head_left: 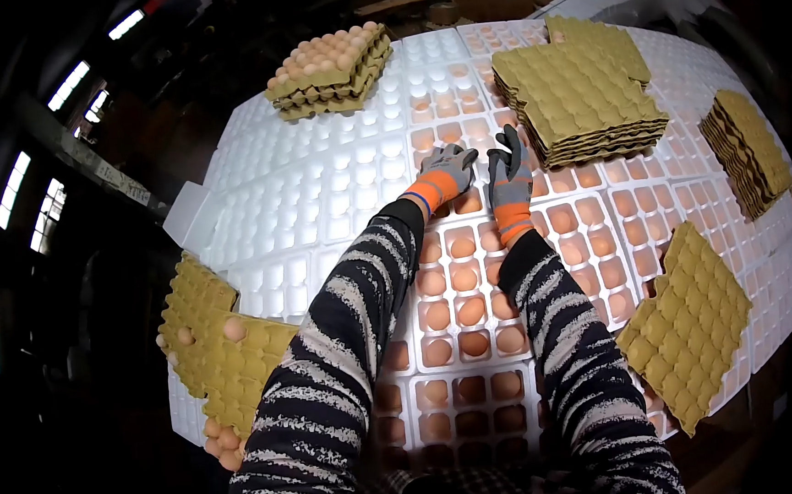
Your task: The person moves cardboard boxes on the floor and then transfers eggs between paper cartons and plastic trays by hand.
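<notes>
My left hand [447, 174], in a grey and orange glove, rests over a white foam egg tray [412, 246]. Its fingers are spread and bent down; whatever lies under the palm is hidden. Close on its right, my right hand [510, 177] wears a matching glove, fingers stretched forward and thumb apart, with nothing visible in it. Brown eggs fill the tray pockets below the hands, among them one egg [470, 311] in the middle. Just beyond the right hand lies a stack of yellowish pulp egg trays [578, 96].
At the far left, stacked pulp trays carry eggs [327, 54]. Unfilled foam trays [273, 200] spread over the left side. A pulp tray with a few eggs [229, 350] lies near left, loose eggs [223, 440] below it. Another pulp tray [691, 327] and a stack [746, 154] lie right.
</notes>
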A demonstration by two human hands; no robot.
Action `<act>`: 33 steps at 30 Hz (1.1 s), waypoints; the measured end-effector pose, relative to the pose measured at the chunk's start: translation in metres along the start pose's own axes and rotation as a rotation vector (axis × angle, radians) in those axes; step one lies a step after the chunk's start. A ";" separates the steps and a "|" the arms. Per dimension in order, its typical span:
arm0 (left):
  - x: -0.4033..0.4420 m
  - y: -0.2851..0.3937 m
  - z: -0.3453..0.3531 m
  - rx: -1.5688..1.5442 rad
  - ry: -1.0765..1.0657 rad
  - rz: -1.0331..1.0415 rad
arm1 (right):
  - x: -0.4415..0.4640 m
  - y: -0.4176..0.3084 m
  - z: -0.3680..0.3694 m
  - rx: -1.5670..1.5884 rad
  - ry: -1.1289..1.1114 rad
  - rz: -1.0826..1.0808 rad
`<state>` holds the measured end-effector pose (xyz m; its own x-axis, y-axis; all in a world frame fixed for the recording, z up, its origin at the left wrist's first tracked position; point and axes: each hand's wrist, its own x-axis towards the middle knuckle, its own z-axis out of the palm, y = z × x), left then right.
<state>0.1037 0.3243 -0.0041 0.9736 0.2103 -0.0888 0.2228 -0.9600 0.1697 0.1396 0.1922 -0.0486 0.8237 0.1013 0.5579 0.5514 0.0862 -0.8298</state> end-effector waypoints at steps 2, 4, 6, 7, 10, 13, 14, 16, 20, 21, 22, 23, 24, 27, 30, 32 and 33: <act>0.001 -0.008 -0.004 -0.086 0.036 0.060 | 0.002 0.002 -0.001 0.009 -0.013 -0.010; -0.014 -0.034 -0.030 -0.296 0.265 0.156 | 0.001 0.004 -0.002 0.053 -0.047 -0.002; -0.071 -0.040 -0.107 -0.359 0.221 0.163 | 0.002 -0.004 -0.001 0.002 -0.017 -0.071; -0.109 -0.046 -0.144 -0.467 0.072 0.104 | 0.000 0.005 -0.001 0.140 -0.035 0.029; -0.238 -0.080 -0.217 -0.356 -0.083 0.129 | -0.009 -0.022 -0.001 0.067 -0.159 -0.014; -0.370 -0.111 -0.246 -0.471 -0.151 -0.069 | -0.020 -0.062 0.012 0.085 -0.505 -0.018; -0.410 -0.120 -0.245 -0.489 -0.147 -0.199 | -0.031 -0.103 0.019 0.126 -0.636 -0.020; -0.476 -0.138 -0.229 -0.302 -0.175 -0.407 | -0.060 -0.200 0.037 0.241 -0.919 -0.087; -0.565 -0.144 -0.193 -0.168 -0.263 -0.486 | -0.129 -0.329 0.067 0.256 -1.514 -0.423; -0.586 -0.146 -0.182 -0.223 -0.225 -0.422 | -0.148 -0.355 0.072 0.232 -1.586 -0.566; -0.601 -0.152 -0.169 -0.312 -0.190 -0.373 | -0.171 -0.364 0.079 0.235 -1.612 -0.694; -0.612 -0.157 -0.157 -0.298 -0.129 -0.319 | -0.192 -0.369 0.086 0.211 -1.617 -0.854; -0.620 -0.159 -0.147 -0.283 -0.067 -0.265 | -0.209 -0.376 0.092 0.130 -1.659 -0.954; -0.619 -0.179 -0.129 -0.186 0.035 -0.199 | -0.248 -0.377 0.117 -0.094 -1.764 -1.039; -0.613 -0.181 -0.130 -0.351 -0.028 -0.278 | -0.245 -0.382 0.114 0.037 -1.762 -0.861; -0.611 -0.190 -0.136 -0.391 -0.113 -0.301 | -0.228 -0.393 0.110 0.177 -1.745 -0.555; -0.613 -0.196 -0.127 -0.389 -0.011 -0.246 | -0.222 -0.389 0.108 0.280 -1.757 -0.204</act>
<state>-0.5308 0.4073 0.1418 0.8892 0.4192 -0.1831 0.4516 -0.7405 0.4978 -0.2721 0.2428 0.1520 -0.4438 0.8824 0.1564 0.4254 0.3611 -0.8298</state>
